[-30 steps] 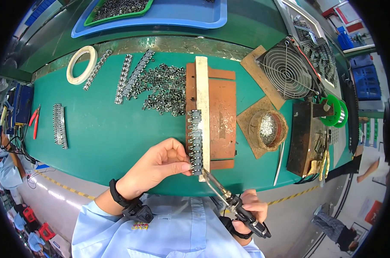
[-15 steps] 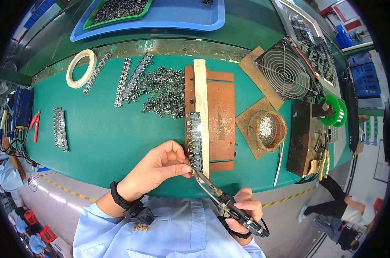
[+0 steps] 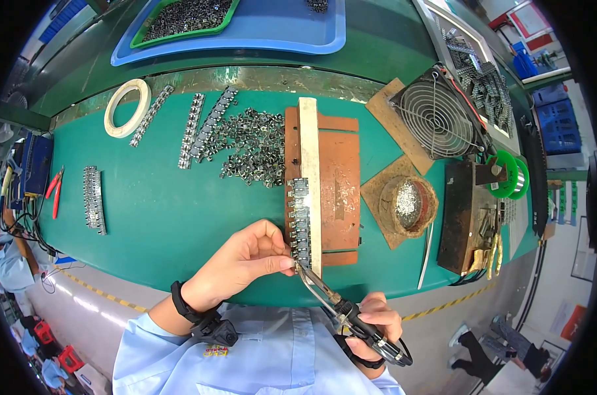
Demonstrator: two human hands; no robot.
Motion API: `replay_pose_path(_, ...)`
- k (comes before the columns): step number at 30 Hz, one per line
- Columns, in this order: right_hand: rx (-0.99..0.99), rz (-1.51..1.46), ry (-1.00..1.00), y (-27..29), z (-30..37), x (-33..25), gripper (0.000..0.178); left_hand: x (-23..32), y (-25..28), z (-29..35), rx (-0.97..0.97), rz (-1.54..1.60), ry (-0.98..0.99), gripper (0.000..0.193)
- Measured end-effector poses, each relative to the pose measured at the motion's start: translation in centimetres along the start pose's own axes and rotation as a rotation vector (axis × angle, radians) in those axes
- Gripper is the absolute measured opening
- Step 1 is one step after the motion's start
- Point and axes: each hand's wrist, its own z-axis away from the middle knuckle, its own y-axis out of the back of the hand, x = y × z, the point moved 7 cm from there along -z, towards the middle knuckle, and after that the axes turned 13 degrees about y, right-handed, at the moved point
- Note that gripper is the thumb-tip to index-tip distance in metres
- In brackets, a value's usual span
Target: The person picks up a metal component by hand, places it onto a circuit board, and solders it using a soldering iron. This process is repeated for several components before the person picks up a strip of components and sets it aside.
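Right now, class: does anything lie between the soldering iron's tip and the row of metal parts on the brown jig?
Nothing visible does. The soldering iron in the right hand already reaches the row of metal parts at its lower end, and the left hand fingertips sit beside it, not across it.

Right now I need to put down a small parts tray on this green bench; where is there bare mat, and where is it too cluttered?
Bare green mat lies between the short component strip on the left, the loose metal clips above, and the left hand. It is crowded right of the brown fixture board: solder pot, fan, solder spool. The right hand holds the soldering iron.

Teal-green mat, reddish-brown jig
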Motion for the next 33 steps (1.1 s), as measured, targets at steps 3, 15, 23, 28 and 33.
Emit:
replay_pose_path(3,-0.005,0.002,-0.003,0.03,0.05,-0.04,0.040,0.01,-0.03,0.00,0.003,-0.006,-0.004,0.015)
replay_pose_path(15,0.058,-0.004,-0.017,0.71,0.44,-0.16,0.039,-0.01,-0.03,-0.04,0.013,-0.021,-0.006,0.014)
replay_pose_path(23,0.034,-0.012,-0.023,0.63,0.52,-0.12,0.037,-0.03,0.01,0.02,0.011,-0.030,-0.009,0.014)
replay_pose_path(28,0.010,0.001,-0.010,0.28,0.20,-0.14,0.036,-0.16,0.06,-0.07,-0.001,-0.022,-0.020,0.015)
replay_pose_path(33,-0.003,0.004,-0.009,0.35,0.11,-0.13,0.036,-0.08,0.00,-0.03,-0.003,-0.015,-0.012,0.015)
